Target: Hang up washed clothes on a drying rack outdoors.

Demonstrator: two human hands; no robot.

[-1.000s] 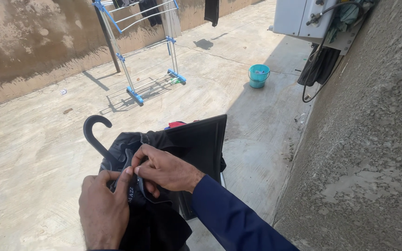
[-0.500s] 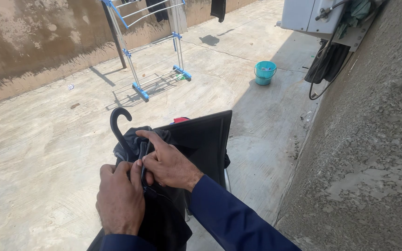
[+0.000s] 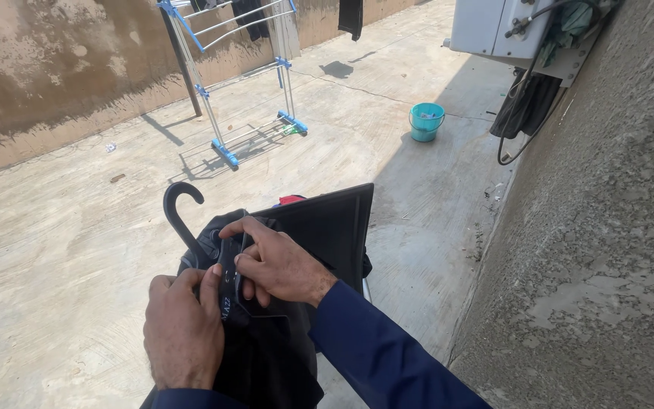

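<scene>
While both my hands work at it, one black garment (image 3: pixel 266 356) sits on one black hanger (image 3: pixel 182 216) right in front of me, over the concrete floor (image 3: pixel 54 227). Left hand (image 3: pixel 183 333) and right hand (image 3: pixel 281 265) each pinch the collar shut. Hanger hook points up, curling left; garment hangs lengthwise downward. One drying rack (image 3: pixel 228 83), one teal bucket (image 3: pixel 426 122) well apart.

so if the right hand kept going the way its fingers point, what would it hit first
Probably the black hanger: the right hand, pinching the dark garment, points left toward its hook. Depth is unclear.
</scene>
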